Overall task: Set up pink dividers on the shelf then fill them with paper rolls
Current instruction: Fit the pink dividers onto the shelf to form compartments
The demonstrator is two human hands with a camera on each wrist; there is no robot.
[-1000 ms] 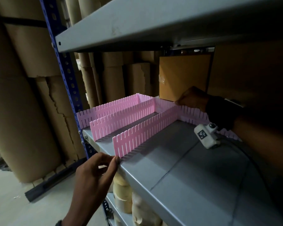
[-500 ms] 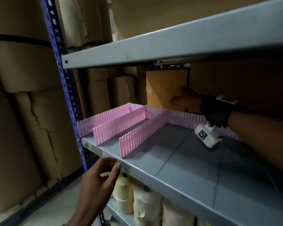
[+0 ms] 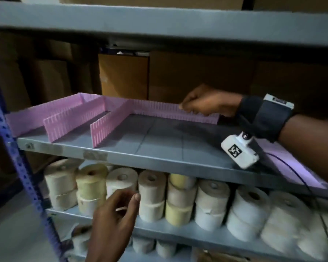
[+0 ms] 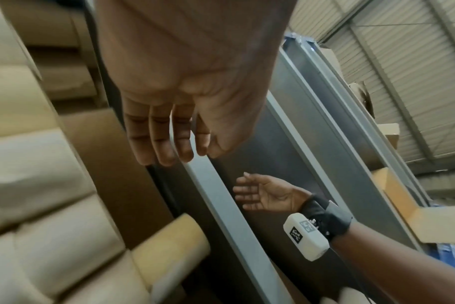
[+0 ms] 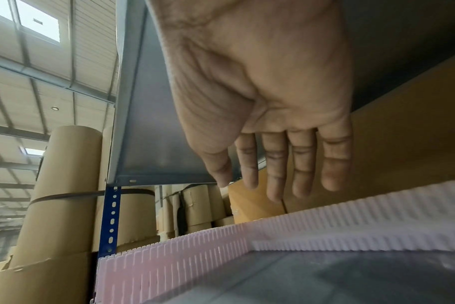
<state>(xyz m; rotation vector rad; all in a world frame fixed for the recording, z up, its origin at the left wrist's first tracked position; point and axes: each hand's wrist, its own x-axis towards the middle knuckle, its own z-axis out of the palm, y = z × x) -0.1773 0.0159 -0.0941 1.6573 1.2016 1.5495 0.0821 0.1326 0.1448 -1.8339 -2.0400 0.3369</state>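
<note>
Three pink slotted dividers (image 3: 72,121) run front to back on the left of the grey shelf (image 3: 159,148), joined to a long pink divider (image 3: 155,109) along the back. My right hand (image 3: 197,106) hovers at the back divider's top edge. In the right wrist view its fingers (image 5: 301,168) are straight and hold nothing, above the divider (image 5: 182,257). My left hand (image 3: 121,208) is open below the shelf edge, in front of the paper rolls (image 3: 151,193) on the lower shelf. Its fingers (image 4: 166,144) are straight and empty.
Cream, yellow and white rolls stand stacked two high along the lower shelf (image 3: 178,231). A blue upright post (image 3: 17,163) stands at the left. Cardboard boxes (image 3: 123,76) close the back. An upper shelf (image 3: 159,21) hangs close overhead. A pink patch (image 3: 284,159) lies under my right forearm.
My left hand let go of the near divider's front end and dropped to the lower shelf. My right hand slid right along the back divider. The view shifted down and right.
</note>
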